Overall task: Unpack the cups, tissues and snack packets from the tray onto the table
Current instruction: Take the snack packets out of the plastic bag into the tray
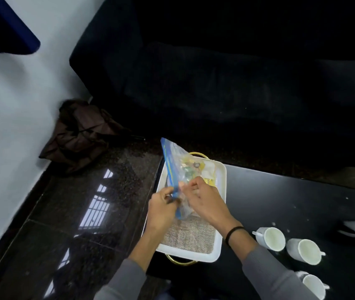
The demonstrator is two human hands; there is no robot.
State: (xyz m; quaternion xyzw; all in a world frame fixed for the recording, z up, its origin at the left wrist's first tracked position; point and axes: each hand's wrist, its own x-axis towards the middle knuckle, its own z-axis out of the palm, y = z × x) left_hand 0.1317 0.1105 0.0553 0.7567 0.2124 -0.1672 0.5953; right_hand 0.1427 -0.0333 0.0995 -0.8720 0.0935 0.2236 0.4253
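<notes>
While I hold the zip bag above the tray, both hands pinch its blue edge. Left hand fingers and right hand fingers are closed on it. Three cups stand right of the tray.

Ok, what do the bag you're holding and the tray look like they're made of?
Bag: thin clear plastic film, glossy and crinkled, contents showing through, blue strip along its edge. Tray: smooth matte white, plastic or enamel, unclear which, with shiny gold metal-looking handles.

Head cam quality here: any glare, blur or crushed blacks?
Head view: window glare on the glossy floor; sofa crushed to black; zip bag and both hands, left hand, right hand, slightly soft; wide-angle bending at edges.
</notes>
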